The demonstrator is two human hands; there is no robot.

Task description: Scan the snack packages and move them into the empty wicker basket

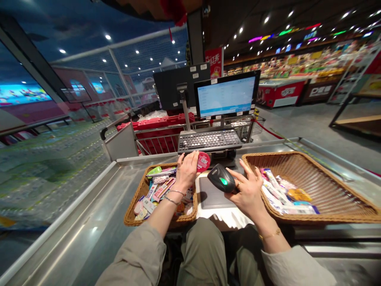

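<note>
My left hand (188, 169) is closed on a round red package (204, 162) with pale print on its face, held above the right edge of the smaller wicker basket (129, 212). Packaged snacks (162, 184) in many colours fill that basket. In my right hand (250, 192) is a black barcode scanner (219, 177) with a green light lit on top; its head points left, close to the red package. The fingers hide much of the scanner's handle. Below the scanner lies a grey pad (212, 198) on the counter.
On the right stands a larger wicker basket (336, 190) with several packaged snacks (285, 194) at its left end. A keyboard (210, 140) and a lit monitor (226, 95) are ahead. The metal counter (98, 210) extends left. Behind are shopping carts (157, 143).
</note>
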